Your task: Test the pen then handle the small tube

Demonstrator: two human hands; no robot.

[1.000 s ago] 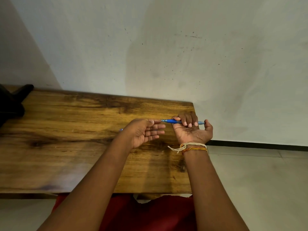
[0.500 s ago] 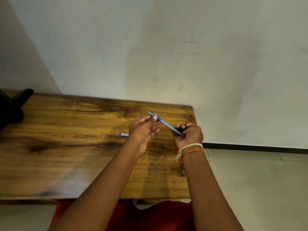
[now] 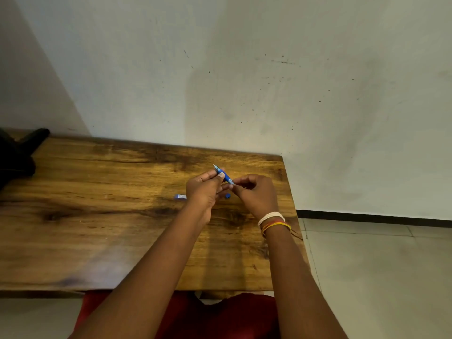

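Head view: blue pen (image 3: 223,174) held above the wooden table (image 3: 97,216), tilted, tip pointing up and away. My left hand (image 3: 204,192) pinches it near the tip; my right hand (image 3: 254,194) grasps its lower end. A small blue cap (image 3: 227,196) lies below, a small white-and-blue piece (image 3: 180,196) just left. Black object (image 3: 17,152) at the table's far left.

A plain room, most likely in a home. A dark-grained wooden tabletop (image 3: 97,216) stands against a whitish painted wall (image 3: 269,94) marked with small specks and scuffs. Pale floor tiles (image 3: 379,277) run to a dark skirting strip (image 3: 367,216) at the wall's foot. A black object (image 3: 17,155) sits at the tabletop's far left edge, too dark to identify.
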